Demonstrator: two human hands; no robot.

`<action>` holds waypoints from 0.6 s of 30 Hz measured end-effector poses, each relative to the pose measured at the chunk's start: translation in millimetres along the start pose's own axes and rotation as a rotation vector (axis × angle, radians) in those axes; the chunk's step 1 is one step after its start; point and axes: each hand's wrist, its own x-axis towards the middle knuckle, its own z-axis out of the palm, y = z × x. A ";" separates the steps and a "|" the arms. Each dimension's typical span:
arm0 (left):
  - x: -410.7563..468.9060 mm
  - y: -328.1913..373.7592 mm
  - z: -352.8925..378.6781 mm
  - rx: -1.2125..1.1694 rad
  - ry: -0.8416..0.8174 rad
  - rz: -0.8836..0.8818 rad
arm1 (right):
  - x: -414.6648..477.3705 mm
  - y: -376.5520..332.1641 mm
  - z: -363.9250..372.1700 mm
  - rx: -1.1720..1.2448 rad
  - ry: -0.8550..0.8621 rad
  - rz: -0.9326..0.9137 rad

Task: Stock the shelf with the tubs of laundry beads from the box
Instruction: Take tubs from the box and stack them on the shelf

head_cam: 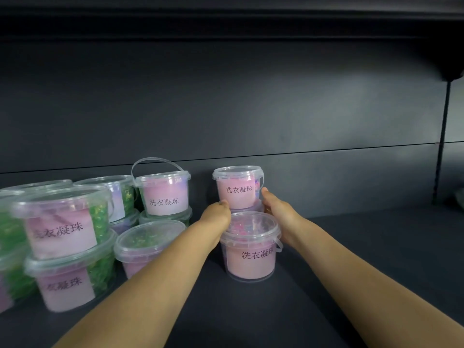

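Head view: the dark shelf point(351, 247) runs wide, and left of the front tub point(249, 257) the green tubs point(62, 229) sit two high, labels out, packed close, probably to save room. Right behind the front tub, the top tub point(238, 188) sits on a lower tub point(245, 209), label forward. Left hand point(217, 214) and right hand point(277, 209) clasp the top tub from either side, likely squaring the stack. The box is out of sight.
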 end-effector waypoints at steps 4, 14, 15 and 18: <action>0.6 5.4 -18.2 0.160 -0.001 0.027 | 0.4 1.2 15.3 -0.026 -0.005 0.006; -7.5 -5.0 -79.2 0.657 0.210 0.451 | 0.0 3.1 45.3 -0.160 0.003 -0.008; -7.8 -8.5 -87.5 0.696 0.196 0.433 | -1.2 2.8 46.3 -0.167 0.012 -0.004; -6.3 -24.1 -107.8 0.777 0.125 0.366 | -3.8 1.5 46.7 -0.210 0.037 -0.004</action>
